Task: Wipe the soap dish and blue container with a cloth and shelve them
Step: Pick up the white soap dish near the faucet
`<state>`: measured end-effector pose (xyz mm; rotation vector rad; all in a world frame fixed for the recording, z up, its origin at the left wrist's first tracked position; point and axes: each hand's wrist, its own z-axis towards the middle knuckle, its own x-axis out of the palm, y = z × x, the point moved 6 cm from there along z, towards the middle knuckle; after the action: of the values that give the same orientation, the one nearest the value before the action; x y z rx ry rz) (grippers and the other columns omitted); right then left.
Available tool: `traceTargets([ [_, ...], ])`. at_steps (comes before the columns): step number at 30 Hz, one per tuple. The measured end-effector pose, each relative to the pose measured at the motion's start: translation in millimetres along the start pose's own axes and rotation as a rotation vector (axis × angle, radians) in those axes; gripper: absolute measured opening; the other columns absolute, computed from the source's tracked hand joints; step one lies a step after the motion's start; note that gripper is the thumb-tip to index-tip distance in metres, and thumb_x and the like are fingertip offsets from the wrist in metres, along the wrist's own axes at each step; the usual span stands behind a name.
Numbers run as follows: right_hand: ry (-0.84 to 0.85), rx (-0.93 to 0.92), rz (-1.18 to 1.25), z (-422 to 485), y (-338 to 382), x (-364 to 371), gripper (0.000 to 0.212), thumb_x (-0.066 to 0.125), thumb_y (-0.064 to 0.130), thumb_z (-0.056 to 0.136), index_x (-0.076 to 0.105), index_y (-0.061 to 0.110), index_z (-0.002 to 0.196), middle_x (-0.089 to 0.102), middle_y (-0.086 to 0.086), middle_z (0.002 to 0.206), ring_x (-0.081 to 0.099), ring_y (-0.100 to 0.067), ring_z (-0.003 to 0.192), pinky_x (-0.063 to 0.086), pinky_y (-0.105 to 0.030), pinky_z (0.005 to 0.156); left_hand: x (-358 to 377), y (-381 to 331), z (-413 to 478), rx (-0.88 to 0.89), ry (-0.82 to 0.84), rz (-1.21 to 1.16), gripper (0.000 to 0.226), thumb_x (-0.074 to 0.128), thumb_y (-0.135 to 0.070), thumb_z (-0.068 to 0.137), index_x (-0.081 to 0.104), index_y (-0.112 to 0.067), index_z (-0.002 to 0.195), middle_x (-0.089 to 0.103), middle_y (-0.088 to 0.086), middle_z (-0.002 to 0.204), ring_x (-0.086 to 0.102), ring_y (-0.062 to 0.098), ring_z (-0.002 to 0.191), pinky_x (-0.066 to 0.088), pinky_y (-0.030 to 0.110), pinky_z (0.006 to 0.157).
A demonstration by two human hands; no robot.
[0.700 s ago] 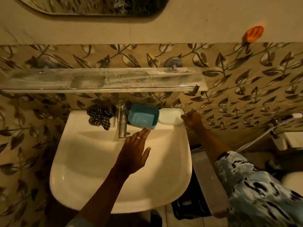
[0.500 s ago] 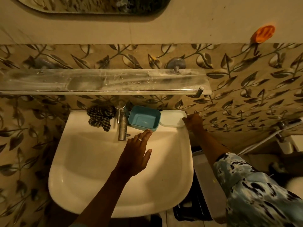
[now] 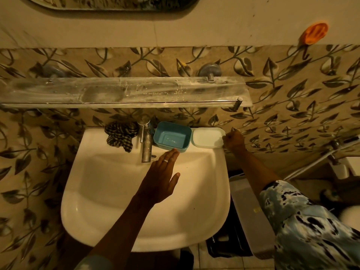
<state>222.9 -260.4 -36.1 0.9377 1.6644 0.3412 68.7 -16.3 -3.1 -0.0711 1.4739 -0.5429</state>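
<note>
A blue container (image 3: 171, 136) stands open and upright on the back ledge of the white sink (image 3: 116, 191), right of the tap. Touching its right side is the white soap dish (image 3: 207, 137). My left hand (image 3: 161, 178) reaches over the basin, flat with fingers apart, fingertips at the container's front edge. My right hand (image 3: 233, 140) is curled at the soap dish's right rim and appears to grip it. A dark checked cloth (image 3: 120, 135) lies bunched on the ledge left of the tap. Above hangs a streaked glass shelf (image 3: 116, 92) with nothing on it.
A metal tap (image 3: 146, 145) rises between cloth and container. A rail runs along the shelf's front edge. A mirror (image 3: 116, 2) hangs at the top, and an orange hook (image 3: 313, 33) sticks to the wall upper right. A pale box (image 3: 247, 211) stands beside the sink's right side.
My left hand has edged forward until its fingertips meet the blue container. My right hand stays at the soap dish's rim. The view has shifted slightly.
</note>
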Motion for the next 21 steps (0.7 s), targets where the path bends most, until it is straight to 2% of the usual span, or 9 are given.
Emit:
traceTargets([
  [3, 0.031, 0.0, 0.062, -1, -4, 3, 0.026, 0.051, 0.01, 0.094, 0.062, -0.01, 0.107, 0.063, -0.027, 0.113, 0.061, -0.039, 0.104, 0.05, -0.039, 0.086, -4, -1, 7, 0.009, 0.005, -0.01, 0.065, 0.035, -0.04, 0.092, 0.018, -0.012, 0.148, 0.025, 0.006, 0.155, 0.021, 0.019, 0.144, 0.027, 0.037, 0.116],
  [6, 0.085, -0.016, 0.126, -5, -8, 10, 0.031, 0.05, 0.014, 0.096, 0.056, -0.009, 0.116, 0.061, -0.028, 0.115, 0.062, -0.042, 0.1, 0.053, -0.025, 0.053, -5, -3, 12, 0.017, 0.013, -0.018, 0.065, 0.033, -0.041, 0.092, 0.017, -0.012, 0.149, 0.023, 0.005, 0.156, 0.018, 0.018, 0.145, 0.026, 0.039, 0.116],
  [7, 0.092, -0.02, 0.136, -7, -10, 11, 0.033, 0.05, 0.014, 0.096, 0.053, -0.008, 0.119, 0.059, -0.028, 0.118, 0.061, -0.042, 0.102, 0.051, -0.023, 0.049, -5, -4, 13, 0.021, 0.016, -0.02, 0.065, 0.033, -0.041, 0.093, 0.018, -0.011, 0.148, 0.023, 0.005, 0.156, 0.018, 0.019, 0.145, 0.027, 0.039, 0.116],
  [12, 0.132, -0.005, 0.309, -18, -12, 14, 0.037, 0.048, 0.011, 0.096, 0.044, -0.004, 0.13, 0.048, -0.027, 0.132, 0.05, -0.044, 0.117, 0.053, -0.054, 0.083, -2, -8, 17, 0.018, 0.024, -0.039, 0.066, 0.029, -0.043, 0.092, 0.017, -0.011, 0.149, 0.022, 0.006, 0.157, 0.019, 0.02, 0.145, 0.029, 0.041, 0.115],
  [15, 0.176, -0.02, 0.426, -26, -15, 19, 0.044, 0.051, 0.013, 0.094, 0.038, -0.001, 0.134, 0.042, -0.027, 0.137, 0.045, -0.047, 0.122, 0.048, -0.065, 0.086, 1, -9, 16, 0.02, 0.035, -0.042, 0.066, 0.028, -0.044, 0.093, 0.016, -0.012, 0.149, 0.022, 0.005, 0.156, 0.019, 0.02, 0.145, 0.031, 0.042, 0.114],
  [17, 0.202, -0.04, 0.5, -34, -15, 21, 0.051, 0.056, 0.016, 0.092, 0.037, 0.001, 0.137, 0.042, -0.025, 0.138, 0.045, -0.047, 0.123, 0.049, -0.065, 0.084, 1, -9, 15, 0.013, 0.034, -0.04, 0.066, 0.028, -0.045, 0.093, 0.017, -0.012, 0.149, 0.023, 0.005, 0.156, 0.02, 0.02, 0.145, 0.031, 0.042, 0.113],
  [19, 0.205, -0.009, 0.545, -44, -16, 20, 0.08, 0.07, 0.043, 0.076, 0.037, 0.003, 0.137, 0.043, -0.019, 0.137, 0.047, -0.042, 0.121, 0.05, -0.063, 0.083, 1, -8, 14, 0.002, 0.033, -0.04, 0.066, 0.027, -0.046, 0.092, 0.017, -0.013, 0.149, 0.024, 0.006, 0.156, 0.019, 0.021, 0.145, 0.029, 0.043, 0.114],
  [20, 0.205, 0.012, 0.562, -46, -19, 21, 0.102, 0.074, 0.061, 0.06, 0.038, 0.004, 0.136, 0.044, -0.016, 0.134, 0.049, -0.037, 0.118, 0.053, -0.061, 0.079, 0, -8, 13, -0.001, 0.033, -0.041, 0.067, 0.026, -0.047, 0.092, 0.018, -0.013, 0.148, 0.024, 0.006, 0.156, 0.019, 0.021, 0.145, 0.028, 0.043, 0.115],
  [21, 0.205, 0.016, 0.576, -48, -18, 21, 0.11, 0.073, 0.068, 0.052, 0.038, 0.005, 0.135, 0.044, -0.015, 0.133, 0.049, -0.035, 0.116, 0.056, -0.056, 0.074, -1, -8, 13, -0.002, 0.032, -0.042, 0.067, 0.026, -0.047, 0.091, 0.018, -0.013, 0.148, 0.024, 0.006, 0.156, 0.019, 0.021, 0.145, 0.028, 0.043, 0.115],
])
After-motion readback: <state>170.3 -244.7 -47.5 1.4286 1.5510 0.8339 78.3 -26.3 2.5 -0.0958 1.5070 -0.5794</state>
